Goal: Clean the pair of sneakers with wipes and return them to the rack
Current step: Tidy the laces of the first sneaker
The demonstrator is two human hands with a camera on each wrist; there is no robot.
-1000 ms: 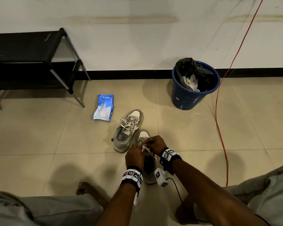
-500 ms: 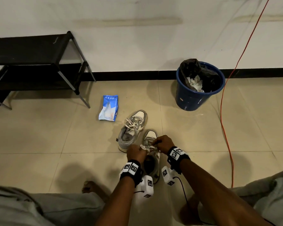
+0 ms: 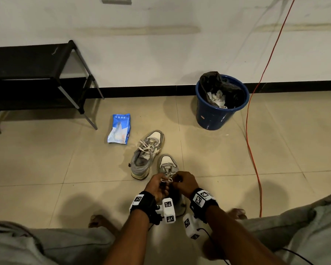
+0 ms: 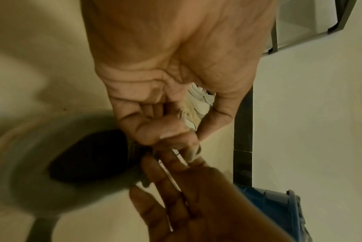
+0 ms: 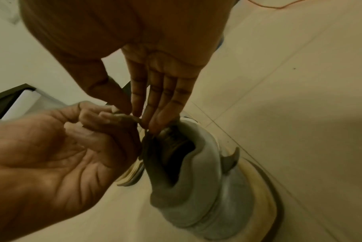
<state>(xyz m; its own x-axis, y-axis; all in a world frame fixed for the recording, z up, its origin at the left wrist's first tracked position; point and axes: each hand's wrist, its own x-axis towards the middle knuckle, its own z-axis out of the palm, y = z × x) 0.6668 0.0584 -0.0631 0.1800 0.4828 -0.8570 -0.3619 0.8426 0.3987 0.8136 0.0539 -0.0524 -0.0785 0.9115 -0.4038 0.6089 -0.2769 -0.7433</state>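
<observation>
Two grey and white sneakers stand on the tiled floor. The far sneaker [image 3: 146, 154] lies free with loose laces. Over the near sneaker [image 3: 167, 164] both hands meet: my left hand [image 3: 158, 183] and my right hand [image 3: 185, 181] each pinch its white laces [image 3: 165, 179]. In the right wrist view the right hand [image 5: 142, 114] pinches a lace above the shoe's grey heel collar [image 5: 196, 188], with the left hand [image 5: 105, 119] curled beside it. In the left wrist view the left hand [image 4: 175, 135] pinches the lace. A blue wipes pack [image 3: 119, 129] lies left of the shoes.
A black shoe rack [image 3: 36, 77] stands against the wall at the back left. A blue bin [image 3: 218, 109] with a black liner and used wipes sits at the back right. An orange cable [image 3: 253, 150] runs down the floor on the right. My bare feet and knees frame the shoes.
The camera view has tilted up a little. Both hands stay on the near sneaker's laces, and they have drawn slightly nearer to me.
</observation>
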